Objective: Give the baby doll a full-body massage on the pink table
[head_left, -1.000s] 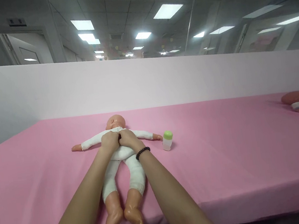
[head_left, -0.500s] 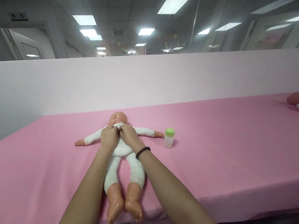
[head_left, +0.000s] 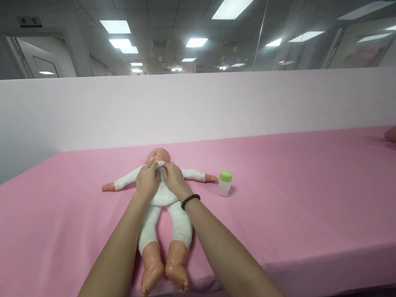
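Pink sheet [head_left: 306,197] under doll [head_left: 162,198], long axis 12-to-6, head just off at 12 from left hand [head_left: 147,180] and right hand [head_left: 174,177] — both equally near, fingers curled at upper chest, can't tell if cloth's pinched — bottle [head_left: 225,186] at 3, right hand nearer.

My one feed comes from the wearer's head, above and just behind the foot end of the doll [head_left: 162,197]. I look forward and down, along it from feet to head, near enough to frame its full length, left of centre, with wide margins either side. Past its head, my view takes in the white wall [head_left: 192,105] and, higher up, the glass [head_left: 227,37].
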### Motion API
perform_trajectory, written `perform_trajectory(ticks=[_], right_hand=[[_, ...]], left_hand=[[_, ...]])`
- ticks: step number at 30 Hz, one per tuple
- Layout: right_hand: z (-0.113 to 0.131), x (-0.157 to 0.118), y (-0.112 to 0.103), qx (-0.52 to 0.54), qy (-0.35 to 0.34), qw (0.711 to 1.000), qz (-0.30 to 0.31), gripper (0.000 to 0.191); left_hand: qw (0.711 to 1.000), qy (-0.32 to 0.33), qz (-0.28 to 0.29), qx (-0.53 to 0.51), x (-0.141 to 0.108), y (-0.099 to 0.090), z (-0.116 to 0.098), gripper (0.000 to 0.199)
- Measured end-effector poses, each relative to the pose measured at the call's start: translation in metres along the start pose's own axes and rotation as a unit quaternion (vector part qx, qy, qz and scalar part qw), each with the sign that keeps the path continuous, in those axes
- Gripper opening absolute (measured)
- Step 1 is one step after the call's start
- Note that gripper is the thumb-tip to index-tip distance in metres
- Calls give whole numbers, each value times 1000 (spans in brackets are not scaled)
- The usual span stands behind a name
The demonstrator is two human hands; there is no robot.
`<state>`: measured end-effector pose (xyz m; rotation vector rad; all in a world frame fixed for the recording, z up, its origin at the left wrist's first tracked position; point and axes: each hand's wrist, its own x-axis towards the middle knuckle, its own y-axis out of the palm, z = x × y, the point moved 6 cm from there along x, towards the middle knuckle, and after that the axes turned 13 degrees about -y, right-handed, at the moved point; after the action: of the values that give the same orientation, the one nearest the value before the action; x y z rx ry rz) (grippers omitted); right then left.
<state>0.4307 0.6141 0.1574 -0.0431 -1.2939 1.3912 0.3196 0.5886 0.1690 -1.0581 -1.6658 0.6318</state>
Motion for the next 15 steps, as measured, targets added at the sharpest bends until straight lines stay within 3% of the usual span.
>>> perform_trajectory(ticks=[6, 9, 15], right_hand=[[-3, 0, 6, 5, 13, 1000, 22, 28], [-3, 0, 6, -1, 18, 1000, 18, 27], [1, -2, -5, -41, 31, 997, -55, 25]], left_hand=[[995, -47, 43, 82, 8, 5, -2, 32], [995, -19, 32, 94, 8, 5, -6, 31], [996, 50, -8, 69, 4, 1, -12, 29]])
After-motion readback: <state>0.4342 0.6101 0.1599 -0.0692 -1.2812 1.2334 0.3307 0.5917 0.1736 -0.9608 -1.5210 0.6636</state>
